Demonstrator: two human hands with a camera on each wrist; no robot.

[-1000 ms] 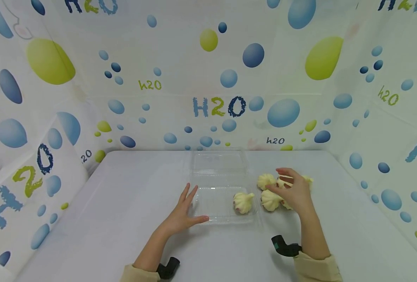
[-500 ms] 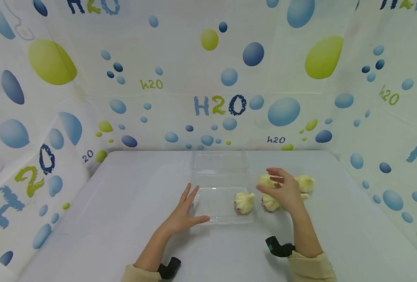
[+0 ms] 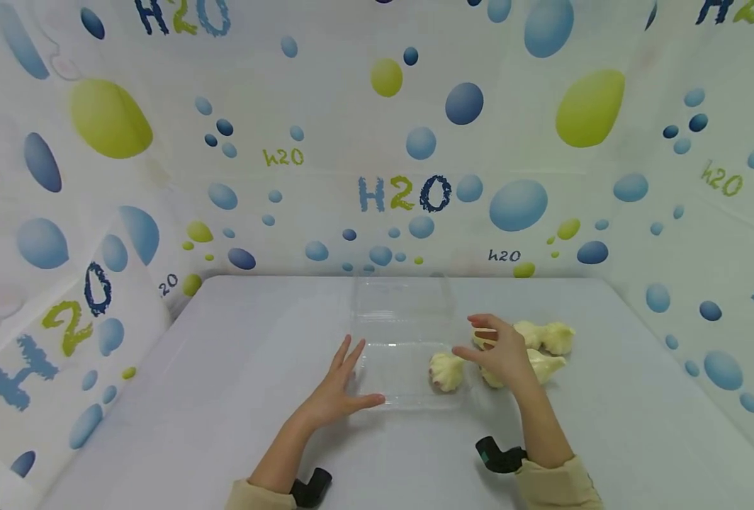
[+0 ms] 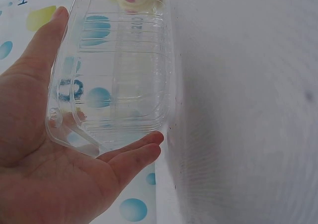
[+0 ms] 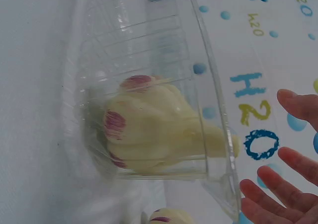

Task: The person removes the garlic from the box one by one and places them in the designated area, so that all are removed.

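A clear plastic clamshell box [image 3: 390,379] lies on the table with its lid [image 3: 402,297] folded back. One cream garlic bulb [image 3: 446,372] with purple streaks [image 5: 115,124] sits at the box's right end. At the left end, my left hand [image 3: 335,398] spreads its thumb and fingers around the box's corners, fingertips [image 4: 151,152] along its edge. My right hand [image 3: 501,356] hovers beyond the right rim, fingers apart and holding nothing. It partly covers several loose garlic bulbs [image 3: 557,338] to the right of the box. The right wrist view shows another bulb [image 5: 171,216] outside the box.
A white table [image 3: 243,340] lies under everything. Behind it and at both sides hangs a white sheet [image 3: 326,85] printed with blue and green drops. A black wrist camera [image 3: 499,455] sits on the right wrist and another black camera [image 3: 312,489] on the left.
My right hand has moved left, from over the loose garlic bulbs towards the box's right rim, holding nothing. The left hand stays at the box's left end. The head view has shifted slightly.
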